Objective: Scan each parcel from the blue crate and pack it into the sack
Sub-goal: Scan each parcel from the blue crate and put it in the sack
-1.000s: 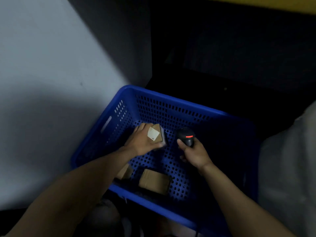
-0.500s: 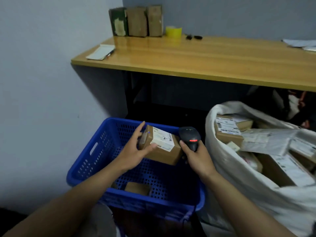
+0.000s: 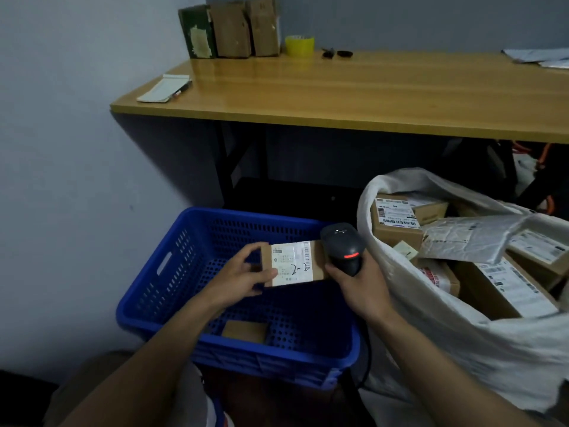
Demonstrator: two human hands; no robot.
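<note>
Wall: a plain pale blue-grey wall closes off our left side, and the crate's left edge stands near it.
Table: a yellow-brown wooden table runs across above and behind. Its front edge sits over a dark space behind the crate. A white notepad lies at its left corner.
Crate: a blue perforated plastic crate sits low in front of us, open at the top, with a slot handle in its left wall. Most of its holed floor is bare.
Loose parcel: one small plain brown cardboard parcel lies flat on the crate floor beside the near wall.
Left hand: our left hand grasps the left end of the held box, thumb on the labelled face and fingers over the far edge.
Held parcel: a brown cardboard box with a white shipping label hangs above the middle of the crate, label up and clear of every rim.
Scanner: a black handheld barcode scanner with a red light bar has its head right at the box's right end.
Right hand: our right hand is wrapped round the scanner's grip, over the crate's right edge.
Sack: a white woven plastic sack stands just beside the crate on the right with its mouth wide open. It is packed close to the brim with labelled boxes and a grey plastic mailer.
</note>
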